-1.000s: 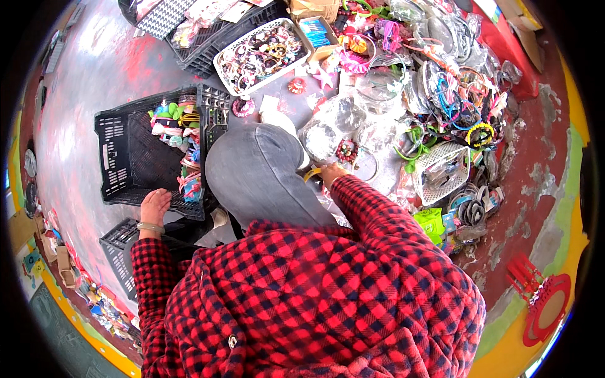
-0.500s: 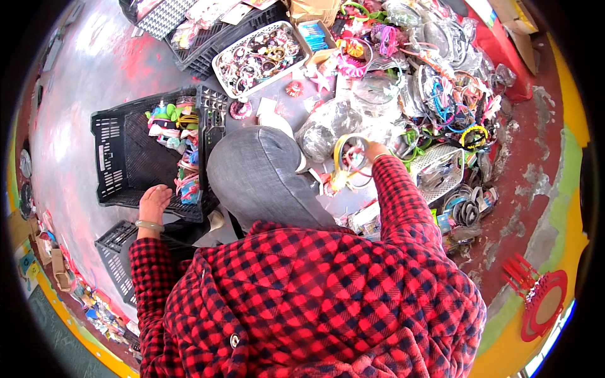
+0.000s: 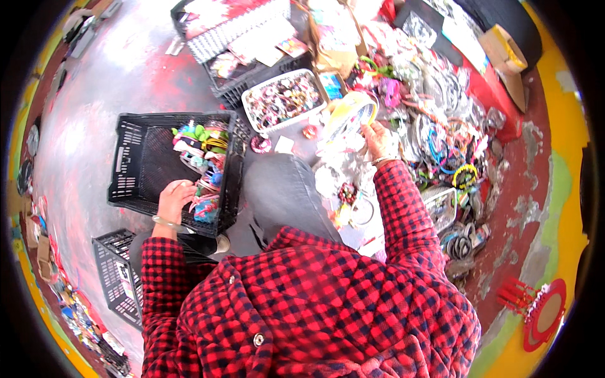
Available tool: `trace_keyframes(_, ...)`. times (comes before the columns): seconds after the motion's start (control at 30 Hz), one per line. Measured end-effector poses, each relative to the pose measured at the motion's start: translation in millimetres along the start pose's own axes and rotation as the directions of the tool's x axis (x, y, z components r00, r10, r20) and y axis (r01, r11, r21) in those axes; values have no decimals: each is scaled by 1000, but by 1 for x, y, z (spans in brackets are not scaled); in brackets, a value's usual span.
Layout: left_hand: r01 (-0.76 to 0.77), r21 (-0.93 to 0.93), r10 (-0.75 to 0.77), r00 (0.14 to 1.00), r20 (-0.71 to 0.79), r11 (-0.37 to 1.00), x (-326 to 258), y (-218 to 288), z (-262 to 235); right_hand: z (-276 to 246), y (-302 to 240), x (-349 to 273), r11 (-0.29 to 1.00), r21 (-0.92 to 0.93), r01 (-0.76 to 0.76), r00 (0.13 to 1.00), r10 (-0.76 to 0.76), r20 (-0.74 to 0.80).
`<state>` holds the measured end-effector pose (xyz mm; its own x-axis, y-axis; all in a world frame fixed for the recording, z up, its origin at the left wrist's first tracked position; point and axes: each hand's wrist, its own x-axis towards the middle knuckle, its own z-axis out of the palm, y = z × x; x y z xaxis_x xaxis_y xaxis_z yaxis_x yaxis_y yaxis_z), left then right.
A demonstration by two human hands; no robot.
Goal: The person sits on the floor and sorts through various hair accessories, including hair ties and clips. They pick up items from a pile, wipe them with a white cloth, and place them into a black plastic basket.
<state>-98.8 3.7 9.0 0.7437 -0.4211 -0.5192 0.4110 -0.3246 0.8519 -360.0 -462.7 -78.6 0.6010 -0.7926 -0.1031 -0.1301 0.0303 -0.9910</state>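
My right hand [image 3: 379, 141] pinches a yellow headband [image 3: 376, 108] by its lower end, above the pile right of my knee; a pale part of it is smeared by motion. Over the near part of a black plastic crate [image 3: 174, 118], my left hand [image 3: 175, 198] has its fingers loosely bent and slightly apart, with nothing seen in them. They come close to bundled fabric hair bands [image 3: 207, 208] in pink and blue, stacked along the crate's right side. Farther up that stack lies a green hair band [image 3: 202, 132].
A white basket [image 3: 248, 108] of small hair ties stands beyond my knee, beside a black crate [image 3: 222, 89] of packages. At right spreads a heap of plastic-wrapped headbands [image 3: 435, 151], with a white mesh basket [image 3: 449, 208] at its near edge. Another black crate [image 3: 120, 277] is at near left.
My right hand has lifted the yellow headband up and away from me. My left hand has moved farther over the crate, its fingers more bent. The whole view has shifted.
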Motion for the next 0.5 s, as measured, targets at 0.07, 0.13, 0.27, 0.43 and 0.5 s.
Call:
trace_keyframes(0.07, -48, -30, 49, 998, 31, 998, -6, 19, 13, 39, -78, 5, 992, -1, 129, 989, -128, 70)
trace_keyframes(0.13, -119, -126, 132, 986, 105, 985, -10, 33, 21, 78, -129, 12, 934, -52, 353, 922, -338, 190)
trace_keyframes(0.27, -264, -331, 350, 908, 232, 906, -24, 78, 39, 160, -222, -8, 644, -350, 680, 731, -558, 392)
trace_keyframes(0.43, -227, -658, 562, 747, 355, 718, -41, 114, 29, 252, -271, -59, 226, -302, 926, 373, -671, 641)
trace_keyframes(0.5, -154, -654, 576, 647, 500, 741, -42, 117, 19, 275, -271, -74, 122, -252, 960, 264, -693, 671)
